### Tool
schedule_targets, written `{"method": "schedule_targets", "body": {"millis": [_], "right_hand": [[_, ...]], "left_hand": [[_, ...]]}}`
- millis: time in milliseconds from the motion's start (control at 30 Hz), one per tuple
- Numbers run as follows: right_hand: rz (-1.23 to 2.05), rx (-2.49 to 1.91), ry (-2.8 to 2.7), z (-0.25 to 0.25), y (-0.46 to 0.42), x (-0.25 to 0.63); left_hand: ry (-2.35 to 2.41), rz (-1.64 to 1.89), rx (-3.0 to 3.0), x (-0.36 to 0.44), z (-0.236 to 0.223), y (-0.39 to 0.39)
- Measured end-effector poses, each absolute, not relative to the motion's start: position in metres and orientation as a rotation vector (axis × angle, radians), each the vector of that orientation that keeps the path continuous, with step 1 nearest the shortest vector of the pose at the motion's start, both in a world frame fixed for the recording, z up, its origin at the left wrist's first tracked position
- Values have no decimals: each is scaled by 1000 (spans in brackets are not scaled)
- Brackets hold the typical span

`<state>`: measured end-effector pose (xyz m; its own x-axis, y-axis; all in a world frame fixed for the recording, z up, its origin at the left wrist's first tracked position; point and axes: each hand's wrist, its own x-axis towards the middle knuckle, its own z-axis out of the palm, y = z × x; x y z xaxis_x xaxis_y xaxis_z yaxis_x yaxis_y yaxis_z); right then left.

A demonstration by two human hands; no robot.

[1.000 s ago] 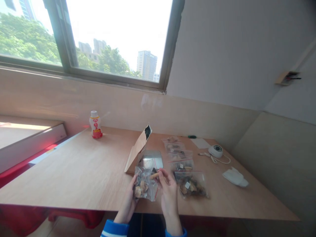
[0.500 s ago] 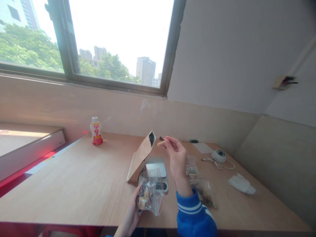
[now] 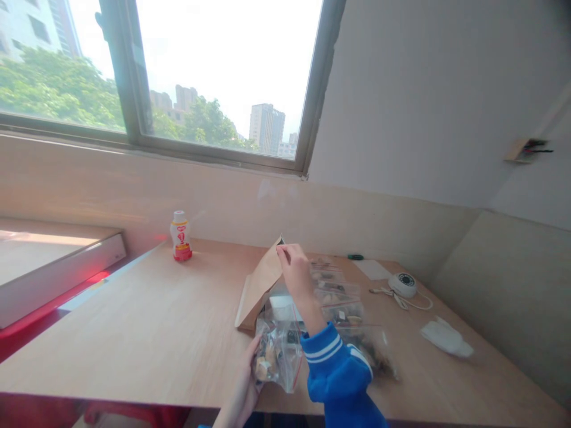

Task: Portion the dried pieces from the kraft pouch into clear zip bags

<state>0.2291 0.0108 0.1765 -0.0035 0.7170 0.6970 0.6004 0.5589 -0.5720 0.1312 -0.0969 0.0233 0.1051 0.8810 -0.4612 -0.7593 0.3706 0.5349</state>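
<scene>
My left hand (image 3: 247,374) is closed round a clear zip bag (image 3: 279,356) with dried tan and dark pieces in it, near the table's front edge. A brown kraft paper pouch (image 3: 260,285) stands tilted behind it, its mouth facing right. At that mouth is my right hand (image 3: 295,267), fingers pinched together; whatever they hold is hidden. Partly covered by the hand and the zip bag, a kitchen scale (image 3: 282,306) lies beside the pouch.
Several zip bags (image 3: 341,312) of dried pieces lie in a row to the right. Farther right are a white round device with a cable (image 3: 402,285), a crumpled white plastic bag (image 3: 446,337) and a paper sheet (image 3: 371,269). A white-and-red bottle (image 3: 181,238) stands at the back left.
My right hand has moved left to the pouch's mouth, and the brown pieces in its fingers no longer show. My left hand still holds the zip bag. The view has shifted slightly.
</scene>
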Motion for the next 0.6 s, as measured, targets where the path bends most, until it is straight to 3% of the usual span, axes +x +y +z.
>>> {"method": "schedule_targets", "body": {"millis": [367,600], "right_hand": [[483,-1012,-1648,161,31,248],[368,-911,-1863,145,15,252]], "left_hand": [[867,1193,153,132,33,-97],[863,1223,149,131,31,-96]]}}
